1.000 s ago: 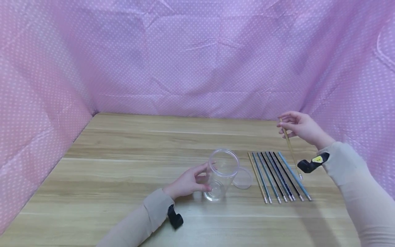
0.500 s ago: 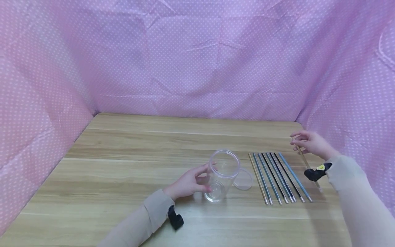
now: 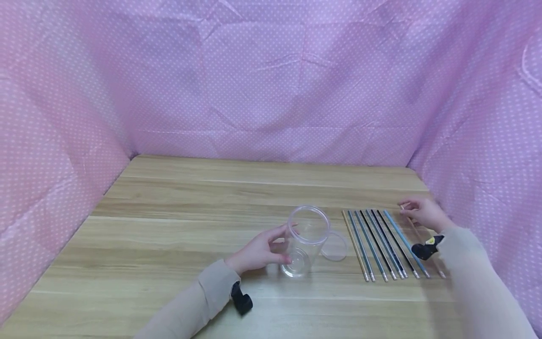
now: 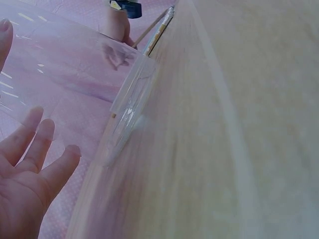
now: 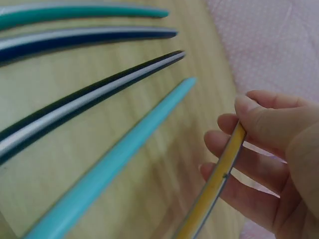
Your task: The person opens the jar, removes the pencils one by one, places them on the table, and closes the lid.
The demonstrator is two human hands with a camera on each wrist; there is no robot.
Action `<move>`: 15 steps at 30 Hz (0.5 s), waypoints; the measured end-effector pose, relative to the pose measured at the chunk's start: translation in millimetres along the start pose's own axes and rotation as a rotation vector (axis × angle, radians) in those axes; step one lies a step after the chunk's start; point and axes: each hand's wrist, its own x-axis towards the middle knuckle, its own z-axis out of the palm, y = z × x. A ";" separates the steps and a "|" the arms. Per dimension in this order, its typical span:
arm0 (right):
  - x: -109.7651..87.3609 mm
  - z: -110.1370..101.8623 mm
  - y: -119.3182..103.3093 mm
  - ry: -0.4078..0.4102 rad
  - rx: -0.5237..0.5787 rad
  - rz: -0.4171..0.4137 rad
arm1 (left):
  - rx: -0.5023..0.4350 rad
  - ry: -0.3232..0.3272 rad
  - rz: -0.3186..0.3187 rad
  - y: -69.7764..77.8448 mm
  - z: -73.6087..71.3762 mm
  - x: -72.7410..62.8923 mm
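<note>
My left hand (image 3: 258, 253) holds a tall clear plastic cup (image 3: 312, 239) by its left side, fingers behind and thumb in front. The cup stands upright on the table, and nothing shows inside it. At the right, my right hand (image 3: 425, 215) pinches the upper end of a yellow pencil (image 5: 215, 181) between thumb and fingers. This pencil slants low over the table, eraser end toward me; whether it touches the wood I cannot tell. Just left of it lies a light blue pencil (image 5: 119, 157), the rightmost of a row of several pencils, their eraser ends toward me.
A clear round lid (image 3: 334, 247) lies flat between the cup and the row. The row's left end is another yellow pencil (image 3: 354, 245). Pink dotted cloth (image 3: 271, 84) hangs behind the wooden table (image 3: 178, 207) and along both sides.
My right hand has come down toward the table with the yellow pencil, first swinging right, and the pencil now lies lower beside the row. The left hand and cup have stayed put.
</note>
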 end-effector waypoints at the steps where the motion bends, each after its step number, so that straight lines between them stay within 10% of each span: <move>1: 0.3 2.0 1.6 0.000 -0.009 -0.001 | 0.001 0.000 0.000 -0.4 0.1 0.2; 15: 4.4 15.2 4.5 -0.008 -0.074 -0.047 | -0.001 -0.001 0.002 -2.4 0.1 1.1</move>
